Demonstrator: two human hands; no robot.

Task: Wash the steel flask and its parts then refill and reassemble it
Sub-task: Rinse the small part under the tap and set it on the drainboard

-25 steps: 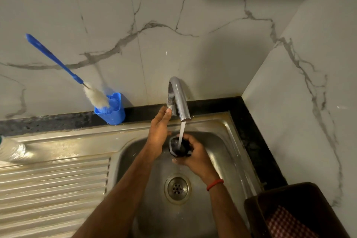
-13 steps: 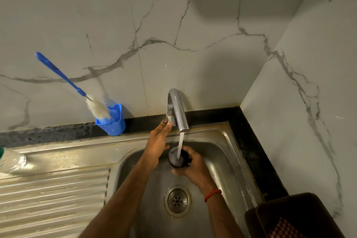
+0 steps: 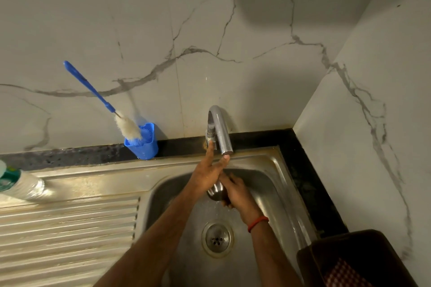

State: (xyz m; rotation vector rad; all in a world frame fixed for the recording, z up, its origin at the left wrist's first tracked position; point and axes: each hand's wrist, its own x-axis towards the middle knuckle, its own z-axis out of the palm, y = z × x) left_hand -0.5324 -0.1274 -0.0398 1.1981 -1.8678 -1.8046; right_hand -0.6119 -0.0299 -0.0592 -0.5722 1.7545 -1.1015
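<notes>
My right hand (image 3: 238,190) curls round a steel flask part (image 3: 215,190), held low in the sink (image 3: 277,177) under the tap (image 3: 221,130) so runoff drains there. My left hand (image 3: 206,171) reaches up with straight fingers and touches the tap, probably to work its valve.

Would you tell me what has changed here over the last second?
The stream from the tap has stopped. The right hand, still gripping the steel flask part, has tipped it so its steel outside shows. The left hand stays at the tap valve; the brush stays in its holder.
</notes>
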